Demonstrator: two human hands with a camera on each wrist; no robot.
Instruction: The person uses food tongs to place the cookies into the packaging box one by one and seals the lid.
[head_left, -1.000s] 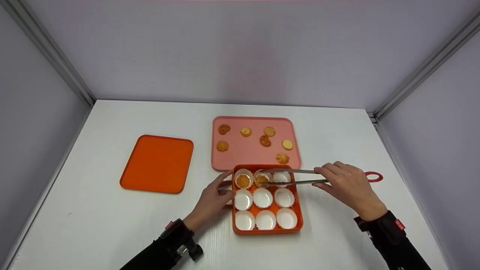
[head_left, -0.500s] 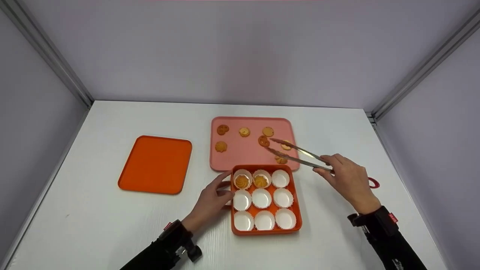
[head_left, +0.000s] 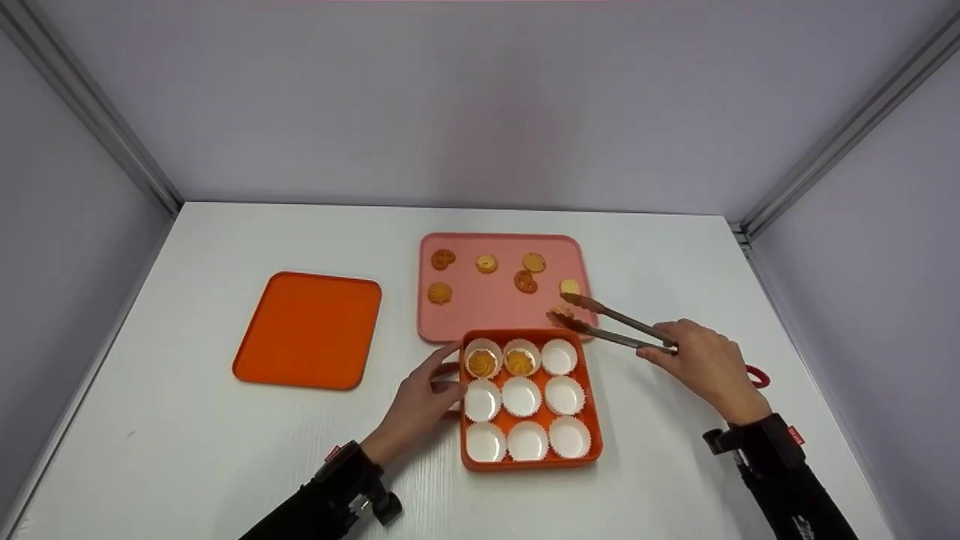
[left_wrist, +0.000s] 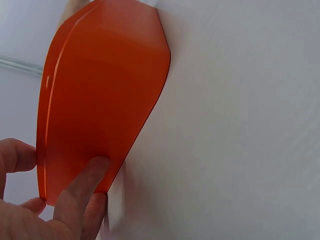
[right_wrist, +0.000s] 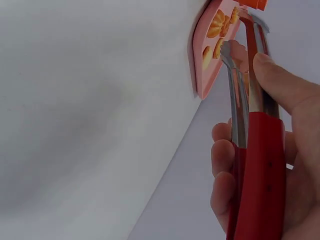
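Observation:
My left hand (head_left: 420, 405) rests its fingers on the left wall of an orange box (head_left: 531, 465); the left wrist view shows fingertips against that wall and at its rim. Paper cups line the box in rows, and two in the back row hold swirled cookies (head_left: 482, 364). In my right hand (head_left: 705, 367) I grip metal tongs (head_left: 626, 322) with red handles. Their arms are spread, with the tips over the right front of a pink tray (head_left: 480, 319). A fluted cookie (head_left: 561, 310) there is partly hidden by the lower tip. The upper tip overlaps a pale round cookie (head_left: 570, 286).
Several other cookies, among them a pretzel-shaped one (head_left: 525, 282), lie on the pink tray. The box overlaps the tray's front edge in the head view. A flat orange lid (head_left: 307, 330) lies to the left. Grey walls (head_left: 480, 105) border the white table.
The tongs rose out of the box and passed over the tray's middle, then drew back right and toward me to the fluted cookie. My left hand stays on the box.

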